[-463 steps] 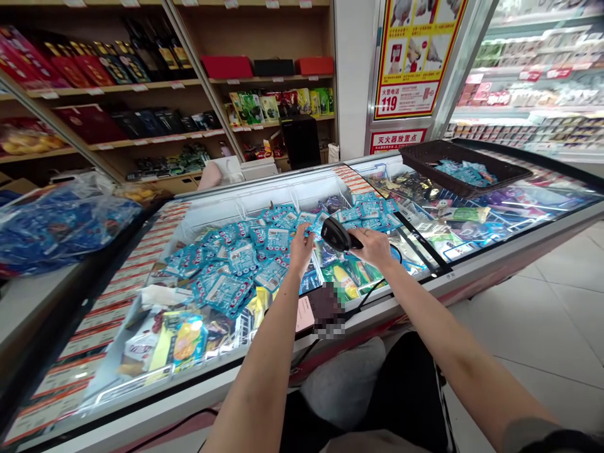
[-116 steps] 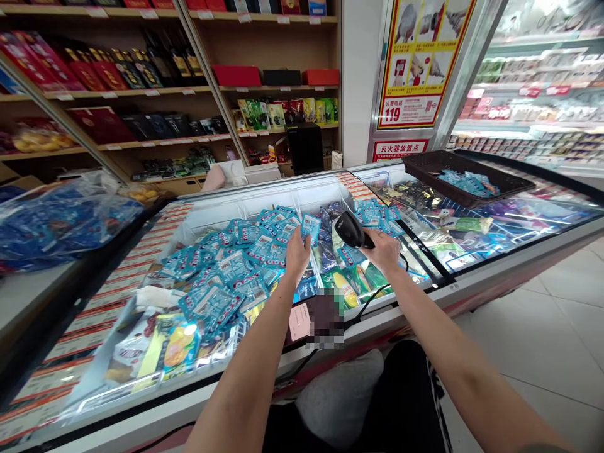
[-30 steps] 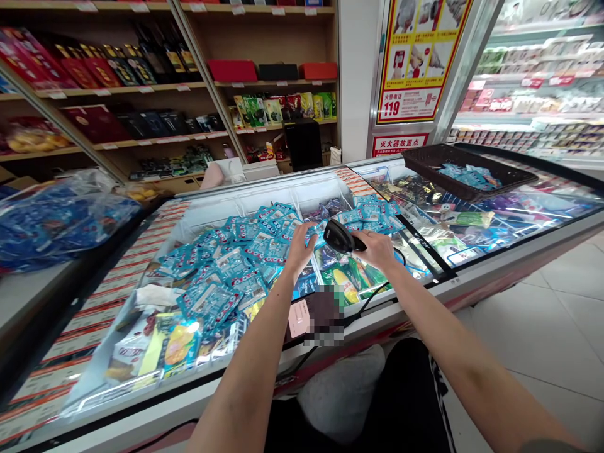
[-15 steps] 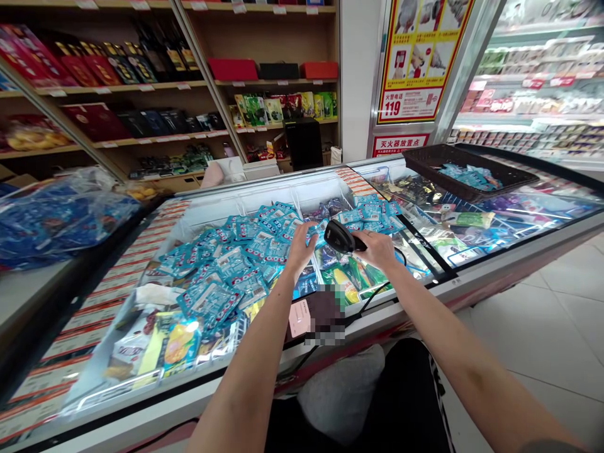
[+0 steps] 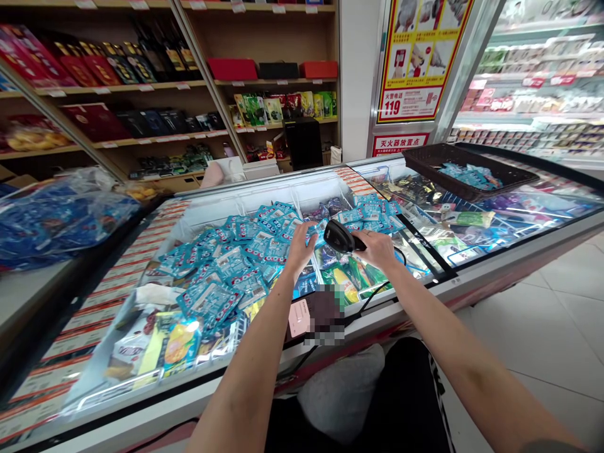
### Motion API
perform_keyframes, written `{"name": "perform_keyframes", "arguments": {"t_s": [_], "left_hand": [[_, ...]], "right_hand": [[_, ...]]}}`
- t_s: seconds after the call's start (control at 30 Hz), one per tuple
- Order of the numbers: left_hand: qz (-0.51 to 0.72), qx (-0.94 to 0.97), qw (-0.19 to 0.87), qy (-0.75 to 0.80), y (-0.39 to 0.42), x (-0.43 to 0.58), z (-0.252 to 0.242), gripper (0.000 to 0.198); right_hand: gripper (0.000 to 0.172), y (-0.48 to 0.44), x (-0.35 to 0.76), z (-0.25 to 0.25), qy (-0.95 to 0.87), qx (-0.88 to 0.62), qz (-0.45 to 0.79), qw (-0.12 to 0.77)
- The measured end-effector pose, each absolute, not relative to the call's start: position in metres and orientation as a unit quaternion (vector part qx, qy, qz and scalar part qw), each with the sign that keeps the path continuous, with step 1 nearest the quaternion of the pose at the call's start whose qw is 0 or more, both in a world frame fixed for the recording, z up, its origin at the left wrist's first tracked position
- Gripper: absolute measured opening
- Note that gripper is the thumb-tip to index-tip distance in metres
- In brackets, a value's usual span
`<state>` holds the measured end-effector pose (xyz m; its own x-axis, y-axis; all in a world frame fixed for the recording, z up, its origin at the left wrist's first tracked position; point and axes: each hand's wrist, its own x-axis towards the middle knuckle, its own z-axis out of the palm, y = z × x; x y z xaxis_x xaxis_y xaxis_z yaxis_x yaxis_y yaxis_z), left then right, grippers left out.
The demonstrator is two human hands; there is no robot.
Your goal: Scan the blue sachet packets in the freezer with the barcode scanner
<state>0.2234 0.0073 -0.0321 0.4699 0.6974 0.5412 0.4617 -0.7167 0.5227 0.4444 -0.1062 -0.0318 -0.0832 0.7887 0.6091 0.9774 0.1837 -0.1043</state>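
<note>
My right hand [image 5: 377, 250] is wrapped round the handle of a black barcode scanner [image 5: 338, 237], whose head points left toward my other hand. Beside it, the fingers of my left hand [image 5: 299, 247] are closed at the edge of a small blue packet [image 5: 321, 231], partly hidden behind the scanner. A broad heap of similar blue packets [image 5: 236, 261] lies on the freezer's glass top [image 5: 264, 185], left of my hands. More packets [image 5: 372, 214] are spread to the right, past the scanner. Its black cable [image 5: 372, 296] trails toward the freezer's front edge.
A phone [image 5: 300, 318] lies at the freezer's near edge, partly blurred out. At the far right sits a brown tray [image 5: 434, 173] with some blue packets. A plastic bag of blue packs [image 5: 70, 214] rests on the left. Shelves of goods [image 5: 278, 83] stand behind.
</note>
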Motion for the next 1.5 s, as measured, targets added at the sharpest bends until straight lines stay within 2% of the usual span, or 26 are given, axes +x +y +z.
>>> {"name": "perform_keyframes", "arguments": {"t_s": [0.37, 0.63, 1.27, 1.5], "left_hand": [[0.385, 0.844, 0.151, 0.340, 0.007, 0.224, -0.032, 0.031], [0.462, 0.803, 0.101, 0.364, 0.002, 0.221, -0.028, 0.024], [0.430, 0.816, 0.105, 0.371, 0.003, 0.222, -0.029, 0.025], [0.400, 0.785, 0.018, 0.472, -0.003, 0.225, -0.028, 0.038]], "right_hand": [[0.033, -0.105, 0.445, -0.034, -0.714, -0.614, -0.170, 0.290], [0.032, -0.106, 0.444, -0.034, -0.716, -0.609, -0.169, 0.297], [0.034, -0.106, 0.445, -0.033, -0.718, -0.610, -0.167, 0.292], [0.033, -0.103, 0.448, -0.035, -0.663, -0.653, -0.196, 0.310]]}}
